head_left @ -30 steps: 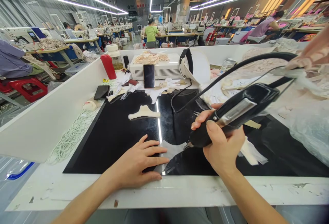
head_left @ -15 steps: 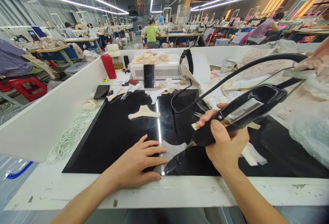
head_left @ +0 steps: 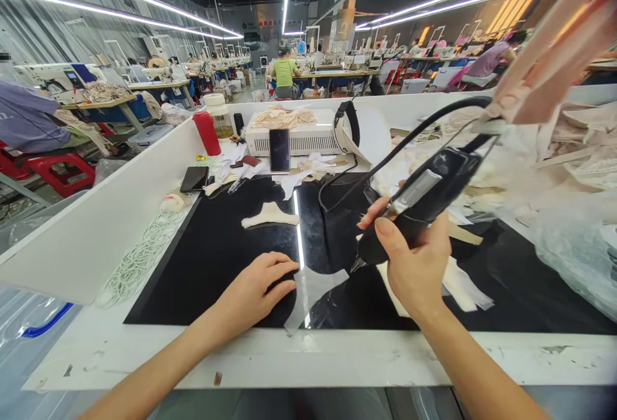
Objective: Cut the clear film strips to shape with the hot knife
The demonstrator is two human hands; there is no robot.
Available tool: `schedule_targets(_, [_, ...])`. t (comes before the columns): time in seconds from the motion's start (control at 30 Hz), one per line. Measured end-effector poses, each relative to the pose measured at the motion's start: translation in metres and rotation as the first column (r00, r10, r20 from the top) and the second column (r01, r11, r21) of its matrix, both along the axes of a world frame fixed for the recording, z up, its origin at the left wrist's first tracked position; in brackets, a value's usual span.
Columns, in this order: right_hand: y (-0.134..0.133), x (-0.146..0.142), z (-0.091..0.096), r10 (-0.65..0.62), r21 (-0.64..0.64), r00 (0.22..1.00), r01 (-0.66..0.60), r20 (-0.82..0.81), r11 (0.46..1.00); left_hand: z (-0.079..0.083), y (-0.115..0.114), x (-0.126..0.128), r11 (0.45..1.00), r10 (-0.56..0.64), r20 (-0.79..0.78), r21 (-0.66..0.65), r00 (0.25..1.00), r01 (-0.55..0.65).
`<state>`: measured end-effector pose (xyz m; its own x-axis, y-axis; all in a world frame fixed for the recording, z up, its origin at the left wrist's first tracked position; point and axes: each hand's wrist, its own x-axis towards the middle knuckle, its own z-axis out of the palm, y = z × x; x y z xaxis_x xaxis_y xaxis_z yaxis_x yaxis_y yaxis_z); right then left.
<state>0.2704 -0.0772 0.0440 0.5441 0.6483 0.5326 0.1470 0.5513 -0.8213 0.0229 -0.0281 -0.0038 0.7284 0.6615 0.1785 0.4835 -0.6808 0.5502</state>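
Note:
My right hand (head_left: 418,259) is wrapped round a black corded hand tool (head_left: 419,198) with a pointed metal tip. The tip is just off the right corner of a translucent white cut piece (head_left: 311,291) on the black mat (head_left: 207,278). My left hand (head_left: 258,288) lies at the left edge of that piece, fingers stretched out and thumb apart, with nothing in its grasp. Whether its fingertips press on the piece I cannot tell. A cream, curved padded piece (head_left: 270,215) lies farther back. Cream strips (head_left: 465,285) lie on the mat beyond my right wrist.
Pale green cord (head_left: 132,256) is heaped at the left. A phone (head_left: 279,150) leans on a white vented box (head_left: 315,137); a red flask (head_left: 206,134) stands nearby. The tool's black cable (head_left: 409,140) arcs past a blurred pinkish strip (head_left: 544,79). Clear plastic (head_left: 573,265) lies right.
My left hand has drawn back leftward off the translucent piece, uncovering its lower part. My right hand has moved slightly left with the tool. The view has shifted, and the pinkish strip hangs farther in.

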Motion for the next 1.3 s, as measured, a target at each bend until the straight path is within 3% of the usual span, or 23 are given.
schedule_targets(0.13, [0.0,0.005,0.001,-0.057,-0.049,0.993,0.062,0.102,0.997,0.002,0.001,0.015,0.995,0.092,-0.061,0.055,0.994,-0.089])
schedule_targets(0.2, [-0.002,0.009,-0.002,-0.157,0.043,0.981,0.153,0.116,0.987,0.003,0.0,0.023,0.991,0.117,-0.089,0.077,0.989,-0.11])
schedule_targets(0.27, [-0.008,0.012,-0.008,-0.299,0.208,0.947,0.272,0.115,0.94,0.004,-0.001,0.028,0.99,0.134,-0.108,0.062,0.985,-0.128])
schedule_targets(0.33, [-0.015,0.012,-0.015,-0.349,0.283,0.913,0.285,0.21,0.916,0.003,-0.001,0.032,0.99,0.138,-0.1,0.019,0.985,-0.137])
schedule_targets(0.43, [-0.021,0.004,-0.027,-0.104,0.104,0.812,0.054,0.574,0.993,-0.001,-0.001,0.033,0.992,0.122,-0.049,-0.007,0.991,-0.123])
schedule_targets(0.5, [-0.018,-0.004,-0.039,0.067,-0.033,0.652,-0.065,0.755,0.997,-0.003,0.0,0.032,0.994,0.106,-0.024,-0.006,0.994,-0.106])
schedule_targets(0.57, [-0.011,-0.011,-0.053,0.143,-0.103,0.555,-0.102,0.819,0.989,-0.003,-0.001,0.031,0.994,0.105,-0.004,-0.026,0.994,-0.105])
schedule_targets(0.63, [-0.004,-0.015,-0.064,0.2,-0.146,0.519,-0.143,0.831,0.979,-0.001,-0.002,0.029,0.989,0.128,0.022,-0.079,0.992,-0.126])
schedule_targets(0.7, [0.001,-0.016,-0.069,0.252,-0.184,0.519,-0.18,0.817,0.966,0.001,-0.001,0.026,0.964,0.172,0.113,-0.225,0.979,-0.143])
schedule_targets(0.8, [0.005,-0.018,-0.063,0.321,-0.247,0.553,-0.206,0.769,0.947,0.004,0.003,0.023,0.875,0.253,0.275,-0.474,0.928,-0.098])
schedule_targets(0.87, [0.008,-0.021,-0.055,0.373,-0.293,0.583,-0.231,0.722,0.928,0.003,0.009,0.02,0.836,0.295,0.327,-0.544,0.898,-0.077])
schedule_targets(1.0, [0.023,-0.03,-0.042,0.46,-0.372,0.675,-0.284,0.577,0.884,0.004,0.021,0.017,0.783,0.37,0.388,-0.619,0.844,-0.058])
schedule_targets(1.1, [0.04,-0.037,-0.039,0.442,-0.405,0.756,-0.254,0.483,0.878,0.007,0.031,0.015,0.761,0.418,0.415,-0.646,0.808,-0.063])
schedule_targets(1.3, [0.08,-0.045,-0.048,0.402,-0.417,0.795,-0.209,0.454,0.884,0.01,0.067,0.011,0.787,0.502,0.449,-0.591,0.739,-0.176])
